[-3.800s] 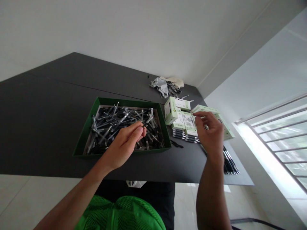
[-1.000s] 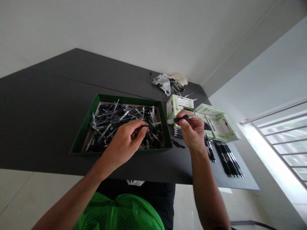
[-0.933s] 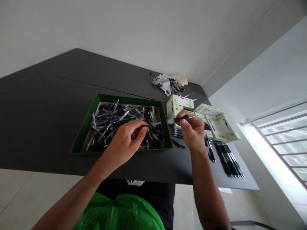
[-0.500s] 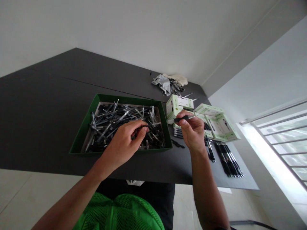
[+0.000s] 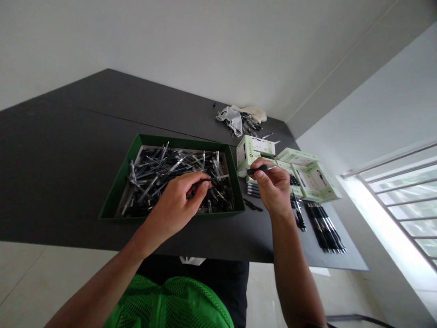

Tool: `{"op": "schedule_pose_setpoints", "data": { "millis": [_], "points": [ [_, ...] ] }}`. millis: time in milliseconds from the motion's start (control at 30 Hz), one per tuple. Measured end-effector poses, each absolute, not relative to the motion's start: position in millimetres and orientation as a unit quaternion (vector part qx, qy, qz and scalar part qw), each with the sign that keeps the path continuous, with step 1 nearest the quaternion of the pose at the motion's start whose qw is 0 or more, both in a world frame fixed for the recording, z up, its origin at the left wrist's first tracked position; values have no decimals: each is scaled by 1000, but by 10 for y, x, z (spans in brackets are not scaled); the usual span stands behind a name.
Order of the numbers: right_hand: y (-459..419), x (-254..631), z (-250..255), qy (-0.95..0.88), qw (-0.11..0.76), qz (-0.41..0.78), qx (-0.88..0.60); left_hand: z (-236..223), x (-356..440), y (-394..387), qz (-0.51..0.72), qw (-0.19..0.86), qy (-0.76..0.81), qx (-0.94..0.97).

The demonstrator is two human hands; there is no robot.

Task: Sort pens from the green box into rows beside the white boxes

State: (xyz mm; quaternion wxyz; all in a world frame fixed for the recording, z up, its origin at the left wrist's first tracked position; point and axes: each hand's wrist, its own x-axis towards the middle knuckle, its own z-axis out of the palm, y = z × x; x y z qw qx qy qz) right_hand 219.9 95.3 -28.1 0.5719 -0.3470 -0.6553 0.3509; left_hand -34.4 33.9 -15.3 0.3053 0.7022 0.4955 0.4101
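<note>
My left hand (image 5: 182, 193) is over the green box, its thumb and fingers pinched on a slim black piece (image 5: 200, 181) that the fingers mostly hide; it could be a pen cap. My right hand (image 5: 274, 184), to the right of the box, grips a pen (image 5: 256, 170) with a black grip section and a clear barrel. The pen lies nearly level, one end toward the left hand. Inside the green box (image 5: 116, 182) is a jumbled heap of black and clear pens (image 5: 160, 175).
Open white-and-green cartons (image 5: 317, 180) stand at the right, with pens in and beside them. A row of black pens (image 5: 326, 228) lies near the table's right end. Gloves (image 5: 232, 119) and loose pens are at the back of the dark table (image 5: 68, 159).
</note>
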Motion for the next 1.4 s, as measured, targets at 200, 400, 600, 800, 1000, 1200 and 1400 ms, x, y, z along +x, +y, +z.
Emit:
{"op": "schedule_pose_setpoints", "data": {
  "millis": [200,400,600,800,1000,1200,1400],
  "points": [
    [956,2201,-280,-656,566,346,-359,-164,-342,338,411,305,494,702],
    [952,2204,-278,-659,566,344,-357,-171,-346,348,413,302,495,702],
    [936,2202,-268,-655,576,352,-339,-167,-344,349,414,303,490,705],
    [923,2205,-257,-655,571,357,-343,-171,-335,349,417,298,487,707],
    [918,2205,-255,-658,577,360,-324,-173,-340,349,416,296,487,708],
    [915,2209,-257,-654,578,368,-322,-192,-342,349,414,293,489,710],
    [907,2207,-251,-654,579,382,-302,-191,-341,348,413,291,489,711]
  ]
}}
